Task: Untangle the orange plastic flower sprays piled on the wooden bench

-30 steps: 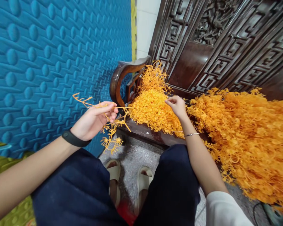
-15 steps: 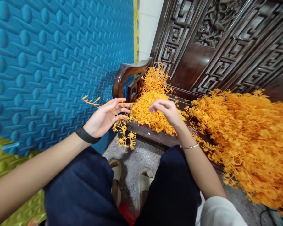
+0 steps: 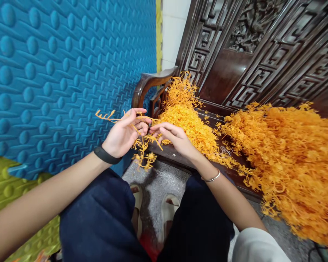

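Observation:
My left hand (image 3: pixel 124 133), with a black band on its wrist, has its fingers curled round a bunch of orange plastic sprigs (image 3: pixel 142 147) that stick out to the left and hang down below it. My right hand (image 3: pixel 175 140), a thin silver bracelet on its wrist, is right beside the left one, its fingertips pinching at the same bunch. Behind both hands a small heap of orange sprigs (image 3: pixel 188 120) lies on the dark wooden bench (image 3: pixel 175 156). A much larger orange heap (image 3: pixel 287 156) covers the bench to the right.
A blue embossed foam wall (image 3: pixel 57 72) stands at my left, with a yellow-green mat (image 3: pixel 13 189) below it. The bench's carved dark wooden back (image 3: pixel 251 51) rises behind the heaps. My knees in dark trousers and feet in pale slippers (image 3: pixel 153 214) rest on speckled grey floor.
My right hand left the small heap and came left to meet my left hand at the bunch. The left hand with its sprigs stayed nearly in place.

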A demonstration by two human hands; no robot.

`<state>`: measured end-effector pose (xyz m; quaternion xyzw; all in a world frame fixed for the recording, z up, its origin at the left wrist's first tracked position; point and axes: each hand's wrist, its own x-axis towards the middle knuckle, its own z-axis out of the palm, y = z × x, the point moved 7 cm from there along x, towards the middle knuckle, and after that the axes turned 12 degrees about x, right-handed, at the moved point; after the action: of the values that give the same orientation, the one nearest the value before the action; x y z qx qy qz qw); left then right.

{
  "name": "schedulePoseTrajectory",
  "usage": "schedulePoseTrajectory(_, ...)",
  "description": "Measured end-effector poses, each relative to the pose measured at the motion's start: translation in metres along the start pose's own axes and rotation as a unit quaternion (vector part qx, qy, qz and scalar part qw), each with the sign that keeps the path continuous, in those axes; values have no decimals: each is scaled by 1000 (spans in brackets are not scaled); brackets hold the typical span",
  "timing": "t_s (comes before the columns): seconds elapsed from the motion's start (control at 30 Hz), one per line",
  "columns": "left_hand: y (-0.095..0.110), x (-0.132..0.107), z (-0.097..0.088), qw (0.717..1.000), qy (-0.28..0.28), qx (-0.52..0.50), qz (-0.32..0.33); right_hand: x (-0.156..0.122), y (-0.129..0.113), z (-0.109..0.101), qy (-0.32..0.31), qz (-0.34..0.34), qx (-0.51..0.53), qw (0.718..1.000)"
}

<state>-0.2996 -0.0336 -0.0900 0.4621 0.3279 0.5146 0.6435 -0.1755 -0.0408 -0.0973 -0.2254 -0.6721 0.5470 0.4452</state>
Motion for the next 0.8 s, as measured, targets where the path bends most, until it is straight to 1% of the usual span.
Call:
schedulePoseTrajectory(0.03, 0, 1, 0, 1000, -1, 2, 2, 0, 5, 2, -5, 21, 12, 1000)
schedulePoseTrajectory(0.1, -1, 1, -1, 1000, -1, 6, 1, 1, 11, 6, -21, 43, -2, 999)
schedulePoseTrajectory(0.27, -2, 1, 1, 1000, -3, 22, -4, 2, 12, 8, -70, 35, -76, 994)
schedulePoseTrajectory(0.47, -5, 1, 4, 999, -4, 41, -21, 1, 18, 16, -122, 58, -121, 983)
schedulePoseTrajectory(0.67, -8, 3, 4, 999, -8, 36, -22, -3, 11, 25, -199, 38, -110, 973)
schedulePoseTrajectory(0.73, -9, 3, 5, 999, -11, 33, -22, -4, 10, 26, -217, 26, -129, 967)
schedulePoseTrajectory(0.8, -9, 4, 5, 999, -15, 31, -17, -4, 11, 24, -220, 12, -163, 962)
